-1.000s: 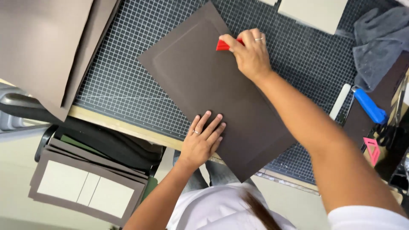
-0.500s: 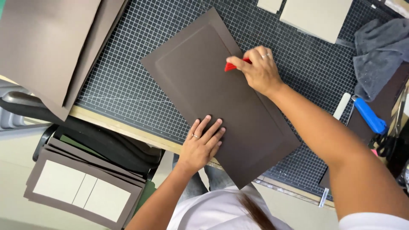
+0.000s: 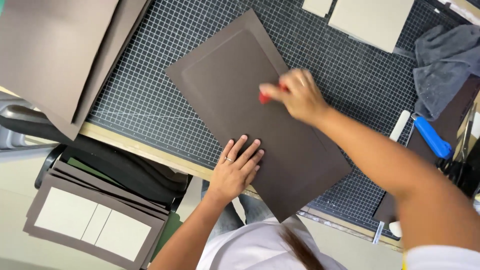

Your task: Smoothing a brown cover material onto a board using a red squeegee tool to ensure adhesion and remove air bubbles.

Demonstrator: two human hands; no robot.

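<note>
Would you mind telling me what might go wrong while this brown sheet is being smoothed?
The left hand pins only one edge of the brown sheet, so it might swivel on the cutting mat. The red tool in the right hand is blurred, so a stroke might crease it.

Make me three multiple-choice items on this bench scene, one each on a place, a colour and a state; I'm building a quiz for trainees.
1. Where does the left hand rest?
A. On the grey cloth
B. Flat on the dark brown sheet
C. On the blue-handled tool

2. What colour is the small tool in the right hand?
A. Red
B. Green
C. White

3. How does the dark brown sheet lie?
A. Rolled up
B. Standing on edge
C. Flat on the grid cutting mat

Answers: 1 B, its spread fingers press the sheet's near part. 2 A, the small tool shows red at the fingertips. 3 C, it lies flat across the grid cutting mat.
</note>
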